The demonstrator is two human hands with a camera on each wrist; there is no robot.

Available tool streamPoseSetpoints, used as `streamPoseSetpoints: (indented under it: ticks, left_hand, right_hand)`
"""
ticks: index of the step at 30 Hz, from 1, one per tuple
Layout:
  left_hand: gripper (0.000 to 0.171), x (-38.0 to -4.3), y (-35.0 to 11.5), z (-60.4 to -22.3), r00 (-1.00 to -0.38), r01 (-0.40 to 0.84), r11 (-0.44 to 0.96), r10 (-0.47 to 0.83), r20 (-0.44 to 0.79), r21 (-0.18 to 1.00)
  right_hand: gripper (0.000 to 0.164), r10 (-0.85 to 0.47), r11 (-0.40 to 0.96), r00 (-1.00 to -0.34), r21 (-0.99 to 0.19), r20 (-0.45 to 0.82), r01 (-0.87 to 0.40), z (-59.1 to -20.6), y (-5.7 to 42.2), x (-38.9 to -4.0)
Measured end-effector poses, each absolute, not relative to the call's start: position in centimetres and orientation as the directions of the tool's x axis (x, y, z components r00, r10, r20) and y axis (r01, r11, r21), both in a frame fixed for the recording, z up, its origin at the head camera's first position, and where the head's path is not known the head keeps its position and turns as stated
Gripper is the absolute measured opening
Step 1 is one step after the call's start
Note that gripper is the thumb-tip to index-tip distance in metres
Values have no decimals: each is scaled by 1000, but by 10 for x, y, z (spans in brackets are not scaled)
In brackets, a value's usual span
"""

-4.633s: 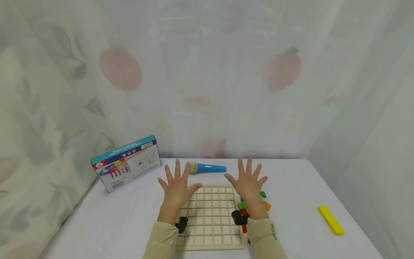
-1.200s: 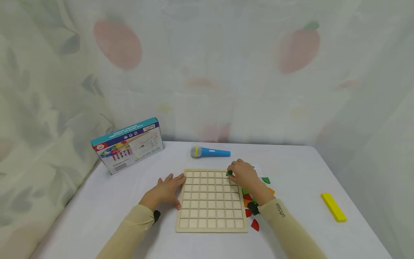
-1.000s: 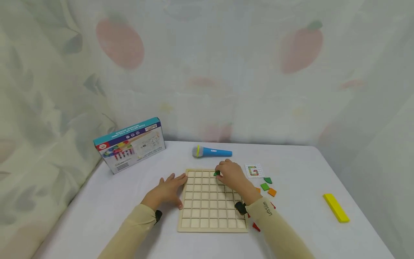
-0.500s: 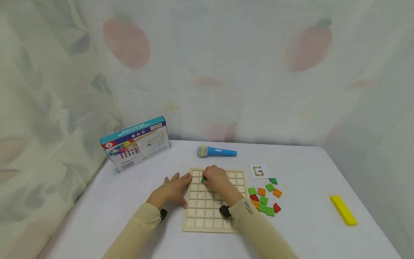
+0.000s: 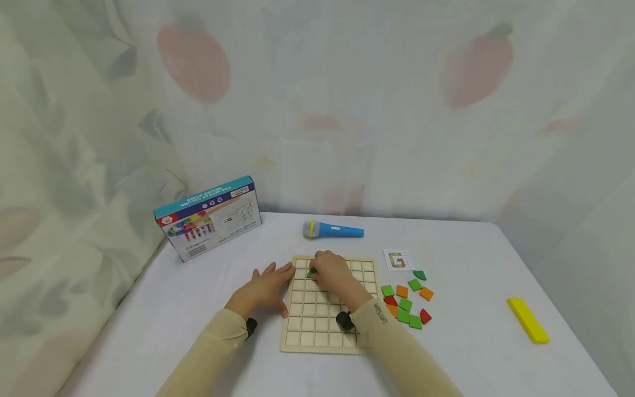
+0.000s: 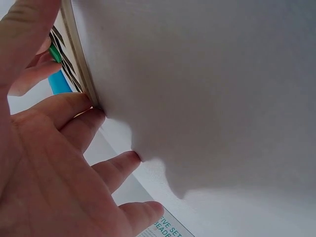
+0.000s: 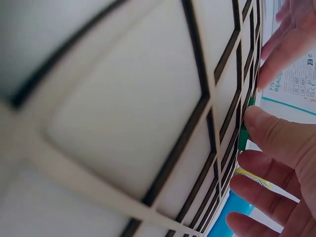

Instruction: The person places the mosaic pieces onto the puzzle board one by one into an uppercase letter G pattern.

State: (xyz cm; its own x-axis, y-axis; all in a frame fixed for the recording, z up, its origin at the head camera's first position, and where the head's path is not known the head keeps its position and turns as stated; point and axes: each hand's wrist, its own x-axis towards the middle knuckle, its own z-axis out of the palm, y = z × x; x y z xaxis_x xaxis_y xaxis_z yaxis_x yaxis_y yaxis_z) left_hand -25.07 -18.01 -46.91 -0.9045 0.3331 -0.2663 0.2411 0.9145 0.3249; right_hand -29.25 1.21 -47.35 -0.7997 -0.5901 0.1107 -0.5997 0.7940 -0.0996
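A pale, rectangular wooden grid board (image 5: 308, 324) is lying flat, a spread-fingered left hand (image 5: 265, 290) touching its edge. Near its far-left corner, a right hand (image 5: 334, 274) is pinching a thin green tile (image 5: 311, 273), seemingly light, stiff, best gripped by opposite sides.

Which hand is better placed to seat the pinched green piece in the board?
Probably the right hand: it pinches the green piece at the board, while the left hand touches the board's edge and holds no piece.
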Motion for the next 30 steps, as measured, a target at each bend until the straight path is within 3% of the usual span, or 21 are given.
streamPoseSetpoints:
  ticks: [11, 20, 30]
  left_hand:
    - [112, -254, -177, -469, -906, 242, 912, 334, -259, 331]
    - [112, -253, -175, -468, -905, 234, 911, 332, -266, 341]
    - [111, -251, -178, -470, -907, 226, 913, 325, -269, 341]
  right_hand:
    - [13, -606, 786, -793, -101, 67, -609, -469, 12, -298]
    - [23, -600, 790, -797, -110, 67, -603, -463, 22, -289]
    - [25, -552, 800, -816, -170, 172, -576, -456, 80, -280]
